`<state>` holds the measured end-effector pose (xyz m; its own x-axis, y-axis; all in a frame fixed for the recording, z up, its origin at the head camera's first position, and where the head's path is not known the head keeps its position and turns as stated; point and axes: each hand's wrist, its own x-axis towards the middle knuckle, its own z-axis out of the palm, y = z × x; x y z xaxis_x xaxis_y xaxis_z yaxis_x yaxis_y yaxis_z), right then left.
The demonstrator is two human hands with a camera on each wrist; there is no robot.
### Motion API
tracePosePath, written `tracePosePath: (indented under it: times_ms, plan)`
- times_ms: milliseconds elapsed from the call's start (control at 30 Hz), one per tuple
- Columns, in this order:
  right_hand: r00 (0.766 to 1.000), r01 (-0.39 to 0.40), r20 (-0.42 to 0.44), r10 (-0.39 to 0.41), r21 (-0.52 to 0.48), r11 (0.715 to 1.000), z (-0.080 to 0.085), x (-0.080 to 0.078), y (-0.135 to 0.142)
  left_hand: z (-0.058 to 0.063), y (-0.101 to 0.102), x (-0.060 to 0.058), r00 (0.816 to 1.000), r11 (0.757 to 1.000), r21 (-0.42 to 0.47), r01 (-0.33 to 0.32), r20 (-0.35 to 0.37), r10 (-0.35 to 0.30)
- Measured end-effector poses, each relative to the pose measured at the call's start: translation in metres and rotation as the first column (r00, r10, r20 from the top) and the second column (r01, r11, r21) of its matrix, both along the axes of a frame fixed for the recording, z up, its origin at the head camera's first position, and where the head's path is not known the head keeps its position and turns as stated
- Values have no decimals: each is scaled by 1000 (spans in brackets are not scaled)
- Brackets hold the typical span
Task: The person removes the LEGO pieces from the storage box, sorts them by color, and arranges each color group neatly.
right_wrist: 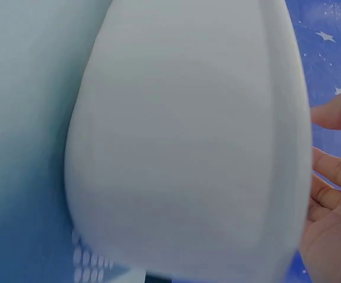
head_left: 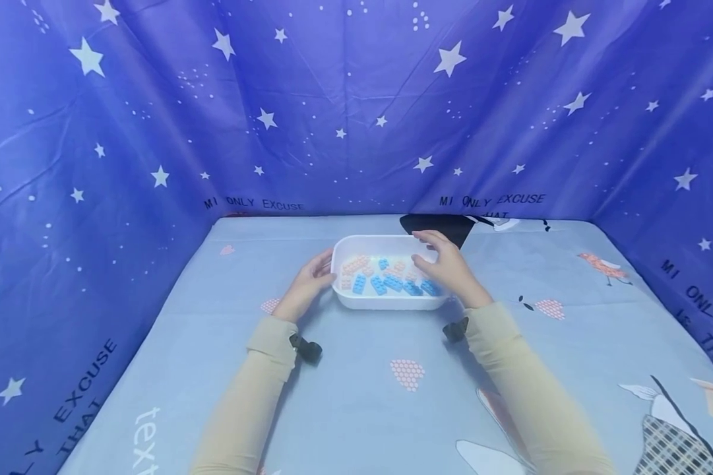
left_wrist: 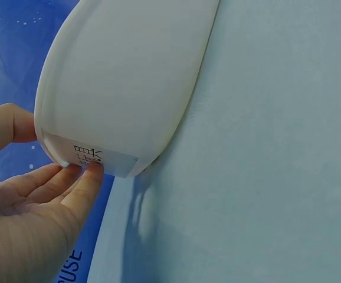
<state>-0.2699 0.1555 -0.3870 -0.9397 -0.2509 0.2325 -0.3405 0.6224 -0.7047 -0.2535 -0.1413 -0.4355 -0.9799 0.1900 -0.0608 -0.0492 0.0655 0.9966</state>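
A white plastic box point(head_left: 386, 303) with rounded corners stands on the bed-like surface in the head view. Inside lie several blue building bricks point(head_left: 393, 283) and several pink building bricks point(head_left: 355, 265). At the box's left end, my left hand point(head_left: 305, 285) grips it, thumb at the rim and fingertips against the end wall, over a clear label point(left_wrist: 120, 164). My right hand point(head_left: 453, 272) is over the box's right end with its fingers spread and overlaps some bricks in the head view. In the right wrist view its fingers point(right_wrist: 338, 171) show beyond the box's rim, partly hidden.
A light blue printed cloth point(head_left: 344, 396) covers the surface. Purple-blue curtains point(head_left: 344, 99) with white stars enclose the back and both sides. Dark straps point(head_left: 306, 349) with small devices sit at both wrists, over beige sleeves point(head_left: 243, 409).
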Motion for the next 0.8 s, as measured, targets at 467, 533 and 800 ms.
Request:
tracePosePath:
  times_ms: [467, 533, 800]
  plan:
    - [996, -88, -1, 88, 2, 996, -6, -11, -36, -4, -1, -3, 1000, 1000, 18, -6, 9, 5]
    - [995, -102, -3, 102, -2, 995, -7, -13, -42, -4, -1, -3, 1000, 1000, 24, -8, 8, 8]
    - [988, -151, 42, 151, -17, 988, -13, -15, -65, -6, -1, -5, 999, 999, 26, -29, 20, 28]
